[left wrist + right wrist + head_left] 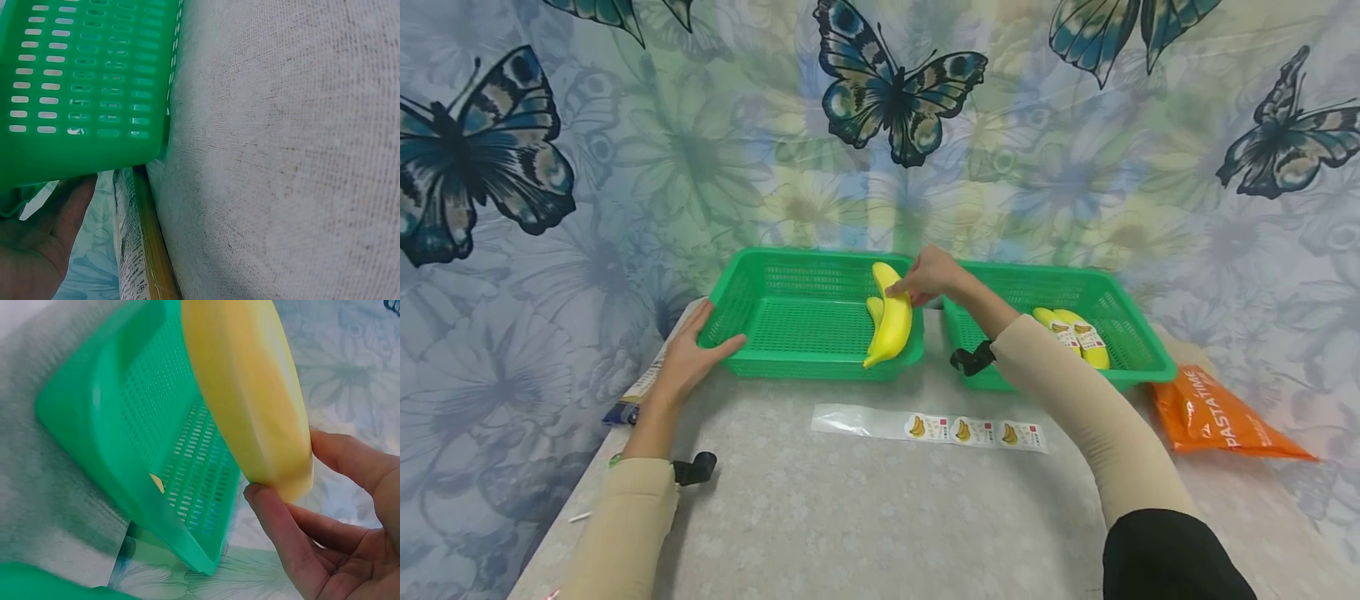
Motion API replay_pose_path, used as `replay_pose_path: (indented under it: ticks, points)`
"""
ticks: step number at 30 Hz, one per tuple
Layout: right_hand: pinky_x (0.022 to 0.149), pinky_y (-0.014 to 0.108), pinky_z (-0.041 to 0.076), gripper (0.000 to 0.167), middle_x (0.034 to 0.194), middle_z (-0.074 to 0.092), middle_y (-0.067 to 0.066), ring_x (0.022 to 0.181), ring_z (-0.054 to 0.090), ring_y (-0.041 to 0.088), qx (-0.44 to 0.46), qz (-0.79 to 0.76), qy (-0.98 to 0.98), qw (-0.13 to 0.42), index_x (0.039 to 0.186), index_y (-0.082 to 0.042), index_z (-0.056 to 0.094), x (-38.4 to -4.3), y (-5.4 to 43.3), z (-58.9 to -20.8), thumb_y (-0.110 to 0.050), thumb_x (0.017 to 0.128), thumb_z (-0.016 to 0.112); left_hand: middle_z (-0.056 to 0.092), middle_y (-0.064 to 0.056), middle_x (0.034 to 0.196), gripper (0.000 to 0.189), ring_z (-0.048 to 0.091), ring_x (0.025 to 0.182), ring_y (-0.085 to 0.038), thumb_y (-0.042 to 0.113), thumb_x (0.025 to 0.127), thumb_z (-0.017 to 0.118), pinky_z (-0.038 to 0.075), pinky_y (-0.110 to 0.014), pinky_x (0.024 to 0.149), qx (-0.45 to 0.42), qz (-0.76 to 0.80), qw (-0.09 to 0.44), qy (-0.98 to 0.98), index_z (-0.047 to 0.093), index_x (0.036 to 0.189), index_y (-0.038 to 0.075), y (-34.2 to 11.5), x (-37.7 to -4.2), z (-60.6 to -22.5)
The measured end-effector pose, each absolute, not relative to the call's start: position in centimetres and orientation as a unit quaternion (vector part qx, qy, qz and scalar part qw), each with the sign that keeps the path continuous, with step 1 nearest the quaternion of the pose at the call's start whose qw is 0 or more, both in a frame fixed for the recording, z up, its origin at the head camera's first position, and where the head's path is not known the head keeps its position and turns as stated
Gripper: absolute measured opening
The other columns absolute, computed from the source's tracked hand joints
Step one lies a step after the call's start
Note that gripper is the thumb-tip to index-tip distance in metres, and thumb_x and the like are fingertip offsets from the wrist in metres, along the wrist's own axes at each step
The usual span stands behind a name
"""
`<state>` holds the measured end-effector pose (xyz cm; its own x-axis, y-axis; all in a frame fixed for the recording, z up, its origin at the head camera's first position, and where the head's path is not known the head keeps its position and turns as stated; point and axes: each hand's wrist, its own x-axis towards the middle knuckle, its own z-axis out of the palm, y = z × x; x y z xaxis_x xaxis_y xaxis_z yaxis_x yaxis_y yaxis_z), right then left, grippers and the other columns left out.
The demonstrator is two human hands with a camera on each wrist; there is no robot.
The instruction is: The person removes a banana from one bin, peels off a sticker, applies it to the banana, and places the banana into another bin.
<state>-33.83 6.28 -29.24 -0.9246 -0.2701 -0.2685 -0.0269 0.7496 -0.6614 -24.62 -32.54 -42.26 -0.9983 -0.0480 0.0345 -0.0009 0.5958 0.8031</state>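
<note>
My right hand point(931, 273) pinches a yellow banana point(895, 323) by its upper part, over the right end of the left green basket point(808, 368). In the right wrist view, thumb and fingers press on opposite sides of the banana point(247, 394). Behind it shows part of another banana point(875, 310), mostly hidden; a small yellow tip point(157, 482) also shows past the basket rim. My left hand point(688, 358) rests at that basket's left near corner, thumb along the rim, fingers fairly straight along the side.
The right green basket point(1138, 379) holds yellow bananas point(1088, 337) with white labels. A clear strip with several banana labels point(962, 429) lies on the table in front. An orange bag point(1217, 417) sits at the right. A printed packet point(628, 408) lies beyond my left hand.
</note>
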Motion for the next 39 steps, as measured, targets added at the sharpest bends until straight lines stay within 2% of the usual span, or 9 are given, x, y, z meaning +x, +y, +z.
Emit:
replay_pose_path:
  ticks: [6, 10, 16, 18, 25, 30, 34, 39]
  points:
    - [0.068, 0.03, 0.06, 0.035, 0.079, 0.075, 0.008, 0.066, 0.072, 0.017, -0.086, -0.319, 0.929, 0.168, 0.093, -0.004, 0.077, -31.0, 7.6, -29.5, -0.036, 0.078, 0.081, -0.006, 0.005, 0.166, 0.098, -0.007, 0.152, -0.039, 0.057, 0.088, 0.063, 0.012, -0.076, 0.11, 0.009, -0.452, 0.029, -0.891, 0.003, 0.158, 0.026, -32.4, -24.7, -42.2]
    - [0.07, 0.03, 0.06, 0.035, 0.082, 0.076, 0.007, 0.067, 0.072, 0.015, -0.087, -0.32, 0.928, 0.17, 0.096, -0.006, 0.077, -28.9, 8.6, -29.9, -0.037, 0.079, 0.08, -0.006, 0.004, 0.166, 0.097, -0.006, 0.151, -0.039, 0.057, 0.088, 0.063, 0.011, -0.076, 0.109, 0.011, -0.453, 0.028, -0.891, 0.003, 0.158, 0.026, -32.4, -24.6, -42.3]
    - [0.081, 0.038, 0.06, 0.04, 0.09, 0.076, 0.007, 0.069, 0.072, 0.016, -0.084, -0.337, 0.921, 0.176, 0.105, -0.006, 0.075, -25.9, 9.9, -30.4, -0.036, 0.078, 0.081, -0.008, 0.005, 0.165, 0.097, -0.008, 0.151, -0.04, 0.056, 0.088, 0.063, 0.012, -0.077, 0.109, 0.016, -0.451, 0.02, -0.892, 0.001, 0.158, 0.028, -32.5, -24.8, -42.2]
    - [0.082, 0.037, 0.059, 0.041, 0.091, 0.076, 0.006, 0.068, 0.072, 0.015, -0.086, -0.338, 0.921, 0.176, 0.106, -0.007, 0.075, -25.0, 10.4, -30.6, -0.036, 0.078, 0.081, -0.008, 0.005, 0.165, 0.097, -0.008, 0.151, -0.04, 0.056, 0.089, 0.063, 0.011, -0.077, 0.109, 0.018, -0.449, 0.019, -0.893, 0.001, 0.157, 0.029, -32.5, -24.8, -42.2]
    - [0.07, 0.03, 0.058, 0.041, 0.085, 0.076, 0.003, 0.063, 0.069, 0.015, -0.088, -0.338, 0.921, 0.171, 0.104, -0.008, 0.076, -22.0, 12.0, -32.2, -0.037, 0.076, 0.083, -0.008, 0.004, 0.165, 0.097, -0.009, 0.151, -0.039, 0.055, 0.089, 0.063, 0.009, -0.077, 0.109, 0.015, -0.45, 0.02, -0.893, 0.001, 0.158, 0.027, -32.1, -24.6, -42.1]
    - [0.061, 0.027, 0.057, 0.042, 0.088, 0.075, 0.003, 0.066, 0.071, 0.017, -0.075, -0.35, 0.914, 0.19, 0.105, -0.006, 0.075, -20.0, 12.8, -34.6, -0.034, 0.075, 0.084, -0.01, 0.003, 0.165, 0.097, -0.01, 0.151, -0.04, 0.057, 0.089, 0.062, 0.009, -0.078, 0.107, 0.012, -0.457, 0.019, -0.889, 0.001, 0.158, 0.027, -31.9, -24.3, -42.0]
    - [0.062, 0.03, 0.059, 0.041, 0.087, 0.074, 0.003, 0.068, 0.072, 0.02, -0.055, -0.358, 0.911, 0.199, 0.102, -0.005, 0.075, -18.9, 13.4, -36.5, -0.032, 0.074, 0.085, -0.011, 0.002, 0.165, 0.098, -0.01, 0.15, -0.042, 0.058, 0.088, 0.062, 0.01, -0.079, 0.106, 0.014, -0.454, 0.013, -0.891, -0.001, 0.158, 0.028, -31.9, -24.2, -42.1]
    - [0.065, 0.035, 0.06, 0.039, 0.082, 0.072, 0.002, 0.062, 0.07, 0.016, -0.046, -0.356, 0.911, 0.203, 0.099, -0.005, 0.074, -17.7, 14.1, -38.6, -0.031, 0.072, 0.086, -0.011, 0.002, 0.165, 0.098, -0.01, 0.15, -0.043, 0.059, 0.088, 0.062, 0.01, -0.08, 0.105, 0.017, -0.445, 0.02, -0.895, 0.0, 0.158, 0.028, -31.8, -24.3, -42.1]
